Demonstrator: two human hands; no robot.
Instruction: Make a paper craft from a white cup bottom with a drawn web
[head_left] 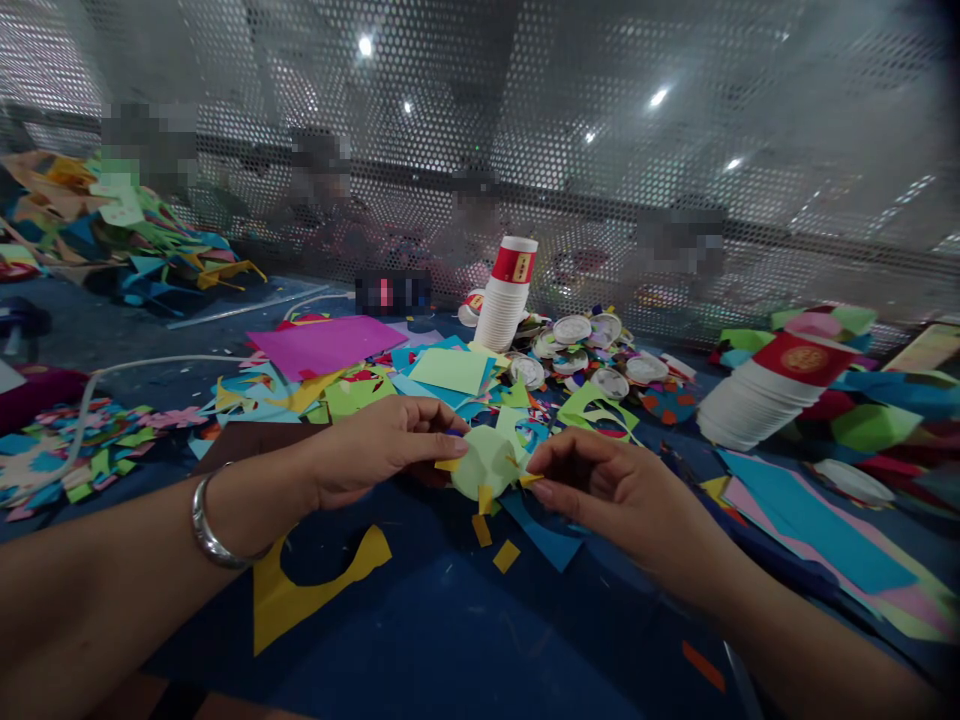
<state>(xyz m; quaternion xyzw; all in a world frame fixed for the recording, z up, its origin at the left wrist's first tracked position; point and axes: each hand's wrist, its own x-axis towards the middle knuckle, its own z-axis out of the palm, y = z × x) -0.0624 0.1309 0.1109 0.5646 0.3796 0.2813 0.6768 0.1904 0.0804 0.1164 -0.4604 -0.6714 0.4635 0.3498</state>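
Note:
Between finger and thumb, my left hand (pixel 382 440) grips the left edge of a pale green paper disc (pixel 481 460). Small yellow paper tabs (pixel 486 499) stick out around the disc's rim. At its right side, my right hand (pixel 604 482) is closed in a pinch on a small yellow paper piece (pixel 530 481), close to the rim; whether it is joined to the disc I cannot tell. Loose yellow rectangles (pixel 506 556) lie below on the blue table. A yellow paper offcut (pixel 322 603) with a curved cut rests under my left wrist, and a blue offcut (pixel 551 540) lies near my right fingers.
Behind the hands are coloured paper sheets and scraps (pixel 450 370), a magenta sheet (pixel 326 345) and a heap of round white-rimmed pieces (pixel 571 330). Stacked paper cups (pixel 502 305) stand behind; another stack (pixel 772 390) leans at right. A dark blue tool (pixel 795 575) lies beside my right forearm.

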